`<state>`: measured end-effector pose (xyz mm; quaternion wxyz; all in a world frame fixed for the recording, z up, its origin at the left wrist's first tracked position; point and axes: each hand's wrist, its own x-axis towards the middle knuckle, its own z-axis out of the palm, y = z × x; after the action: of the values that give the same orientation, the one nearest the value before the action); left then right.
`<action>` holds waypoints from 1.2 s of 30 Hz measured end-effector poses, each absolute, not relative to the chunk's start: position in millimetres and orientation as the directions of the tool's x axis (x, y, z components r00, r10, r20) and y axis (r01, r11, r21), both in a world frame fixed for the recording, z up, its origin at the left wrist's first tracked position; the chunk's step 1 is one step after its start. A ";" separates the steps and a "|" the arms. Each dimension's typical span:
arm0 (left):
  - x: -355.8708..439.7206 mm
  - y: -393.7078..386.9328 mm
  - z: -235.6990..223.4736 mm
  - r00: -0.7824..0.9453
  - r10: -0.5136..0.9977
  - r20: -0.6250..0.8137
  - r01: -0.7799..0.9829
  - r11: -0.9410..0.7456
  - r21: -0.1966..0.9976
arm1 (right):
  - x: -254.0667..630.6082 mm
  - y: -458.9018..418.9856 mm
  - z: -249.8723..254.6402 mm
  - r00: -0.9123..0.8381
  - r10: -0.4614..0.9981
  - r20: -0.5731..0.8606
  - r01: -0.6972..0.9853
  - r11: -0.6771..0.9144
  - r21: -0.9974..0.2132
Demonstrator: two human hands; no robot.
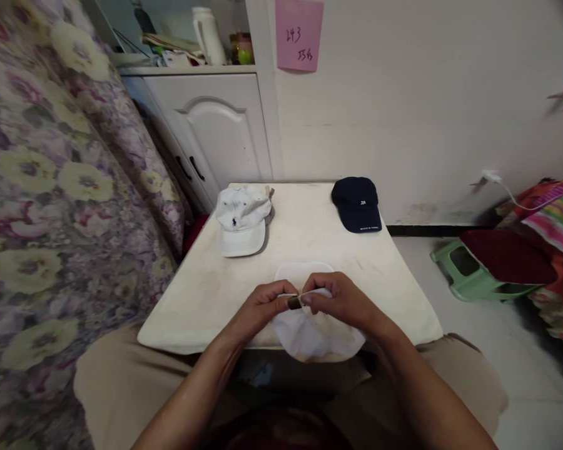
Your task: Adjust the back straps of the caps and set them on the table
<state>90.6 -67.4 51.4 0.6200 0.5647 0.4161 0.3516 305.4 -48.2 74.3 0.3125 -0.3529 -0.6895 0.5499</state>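
A white cap lies at the near edge of the small white table, its brim pointing away from me. Both my hands are on its back. My left hand and my right hand pinch the cap's rear strap and its small dark buckle between fingertips. Farther back on the left sits another white cap with a small dark logo. A navy cap rests at the far right corner of the table.
A flowered bedspread fills the left side. Behind the table are a white cabinet and a wall with a pink note. A green stool with a dark red cushion stands on the floor at right.
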 end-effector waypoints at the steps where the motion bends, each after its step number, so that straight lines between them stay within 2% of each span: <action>1: 89.0 -67.0 49.3 0.405 0.908 -0.107 0.021 0.107 0.994 | 306.1 -48.5 76.1 -0.548 0.835 0.056 0.133 0.153 -0.979; 9: 74.0 -62.1 31.3 0.444 0.893 0.070 -0.098 -0.030 0.995 | 303.3 -59.5 89.8 -0.444 0.875 0.193 0.135 0.278 -0.951; 18: 67.7 -62.5 30.2 0.464 0.875 0.140 -0.114 -0.098 0.989 | 288.4 -71.0 86.6 -0.452 0.859 0.240 0.170 0.347 -0.922; 21: 64.8 -65.5 43.3 0.487 0.854 0.185 -0.026 -0.198 0.980 | 287.5 -71.1 85.9 -0.449 0.860 0.242 0.177 0.351 -0.920; 26: 62.9 -76.1 70.2 0.445 0.861 0.246 0.311 -0.406 0.859 | 286.1 -69.7 85.4 -0.453 0.856 0.250 0.169 0.358 -0.918; 28: 64.1 -81.4 77.6 0.409 0.885 0.223 0.414 -0.397 0.819 | 285.7 -69.2 85.0 -0.453 0.853 0.257 0.179 0.370 -0.912; 30: 65.4 -85.9 81.4 0.365 0.915 0.170 0.439 -0.331 0.835 | 286.0 -69.0 84.6 -0.451 0.854 0.260 0.180 0.372 -0.911; 34: 65.4 -89.5 78.9 0.364 0.930 0.040 0.339 -0.172 0.925 | 287.8 -69.0 84.5 -0.440 0.861 0.256 0.175 0.362 -0.916; 36: 64.0 -88.2 75.3 0.386 0.922 0.029 0.275 -0.145 0.951 | 288.6 -69.3 84.9 -0.434 0.864 0.256 0.182 0.363 -0.914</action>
<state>64.0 -88.2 75.3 0.4826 0.6783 0.4412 0.3353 288.6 -69.3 84.9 0.3916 -0.3598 -0.7267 0.4349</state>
